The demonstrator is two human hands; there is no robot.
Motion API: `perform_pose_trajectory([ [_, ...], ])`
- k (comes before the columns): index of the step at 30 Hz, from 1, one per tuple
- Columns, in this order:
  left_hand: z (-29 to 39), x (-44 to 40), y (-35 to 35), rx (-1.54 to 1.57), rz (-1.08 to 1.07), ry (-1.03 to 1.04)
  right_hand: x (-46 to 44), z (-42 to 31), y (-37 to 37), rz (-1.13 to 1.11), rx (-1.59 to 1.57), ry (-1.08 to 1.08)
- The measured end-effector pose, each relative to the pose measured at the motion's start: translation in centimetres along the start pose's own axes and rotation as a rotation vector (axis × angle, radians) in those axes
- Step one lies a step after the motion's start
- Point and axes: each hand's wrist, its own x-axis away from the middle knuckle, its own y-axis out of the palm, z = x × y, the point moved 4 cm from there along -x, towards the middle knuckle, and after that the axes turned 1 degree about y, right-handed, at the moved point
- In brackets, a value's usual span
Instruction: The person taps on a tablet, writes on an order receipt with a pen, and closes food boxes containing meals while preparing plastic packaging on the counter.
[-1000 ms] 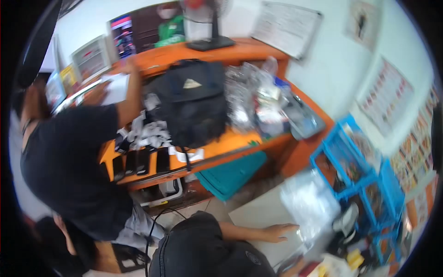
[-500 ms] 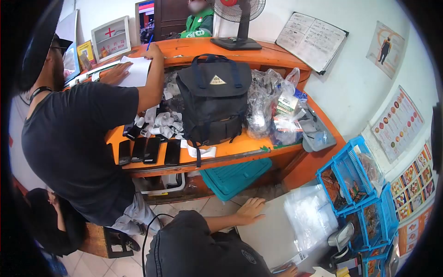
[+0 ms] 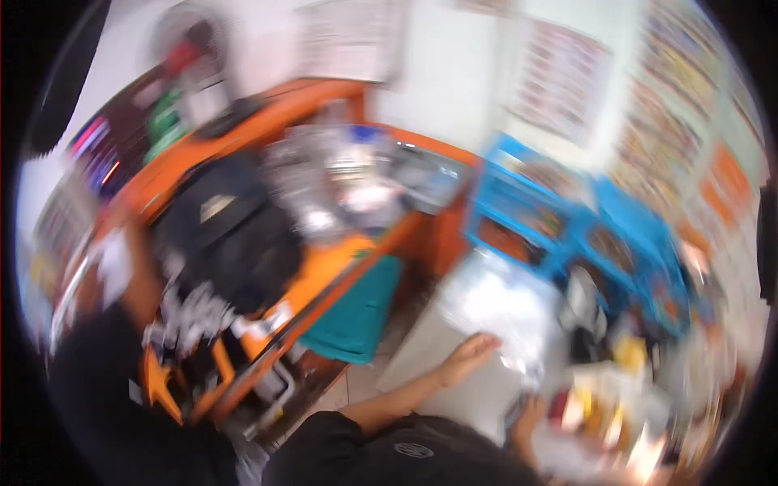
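Motion blur smears the whole view. My left hand [image 3: 472, 356] is stretched out over the grey tabletop [image 3: 429, 354], fingers extended, at the near edge of a pile of clear plastic bags [image 3: 494, 300]. Nothing shows in its grip, and I cannot tell whether the fingertips touch the bags. Lower right, my right hand [image 3: 531, 423] is bent around a small, dark, flat object [image 3: 514, 410] at the tabletop's near side. Blur hides what that object is.
Blue plastic baskets [image 3: 519, 219] stand behind the bags. An orange counter [image 3: 340, 259] at the left carries a black backpack [image 3: 231, 235] and plastic-wrapped items. A teal lid or bin [image 3: 356, 316] sits beneath it. Another person in a dark shirt [image 3: 113, 389] stands at far left.
My view has swung right, bringing more of the tabletop and baskets in. My left hand has moved from the tabletop's edge towards the plastic bags. More of my right hand shows.
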Motion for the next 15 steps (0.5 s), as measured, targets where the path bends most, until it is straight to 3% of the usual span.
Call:
perform_pose_trajectory([
  [1, 4.9, -0.3, 4.0, 0.226, -0.264, -0.110, 0.5, -2.7, -0.1, -0.010, 0.381, -0.233],
  [2, 9.8, -0.3, 7.3, 0.244, -0.631, -0.059, 1.2, -5.2, -0.4, 0.050, 0.679, -0.460],
  [3, 13.2, 0.0, 9.8, 0.295, -0.986, 0.031, 0.7, -1.8, -0.6, 0.011, 0.731, -0.579],
  [5, 17.4, 3.2, 14.6, 0.757, -1.777, 0.410, 1.2, -3.3, -0.9, 0.022, 0.682, -0.427],
  [8, 19.7, 5.8, 18.2, 1.170, -1.772, 0.181, 1.1, -3.5, -1.3, 0.006, 0.718, -0.369],
  [15, 18.9, 6.0, 23.4, 1.421, -1.918, -0.020, 1.0, -3.8, -1.2, -0.008, 0.764, -0.368],
])
